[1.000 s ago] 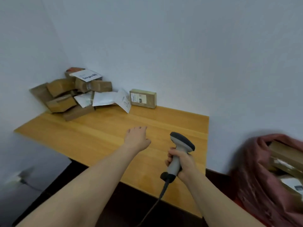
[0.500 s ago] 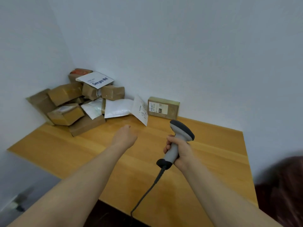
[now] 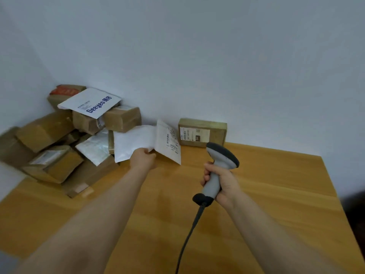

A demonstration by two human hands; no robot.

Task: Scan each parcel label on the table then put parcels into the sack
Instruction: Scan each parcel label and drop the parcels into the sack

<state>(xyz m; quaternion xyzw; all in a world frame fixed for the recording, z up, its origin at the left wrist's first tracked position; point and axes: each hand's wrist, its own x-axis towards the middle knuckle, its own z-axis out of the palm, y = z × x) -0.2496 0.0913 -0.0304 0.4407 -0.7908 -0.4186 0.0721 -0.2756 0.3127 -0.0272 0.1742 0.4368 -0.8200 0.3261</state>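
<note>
Presently pinching white padded mailer (image 3: 134,141) in left grip (image 3: 143,160), against brown cardboard parcel pile (image 3: 49,135) on wooden surface (image 3: 256,194); wrapping right grip (image 3: 223,182) around grey handheld scanner (image 3: 219,161). Seemingly shallow pinch: could slip, or topple pile.

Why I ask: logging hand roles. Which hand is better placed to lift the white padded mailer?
Left: the left hand pinches the white padded mailer; the right hand grips the grey handheld scanner.

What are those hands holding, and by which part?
The left hand holds the white mailer at its lower edge, near the fold; the right hand grips the scanner by its grey handle.
</note>
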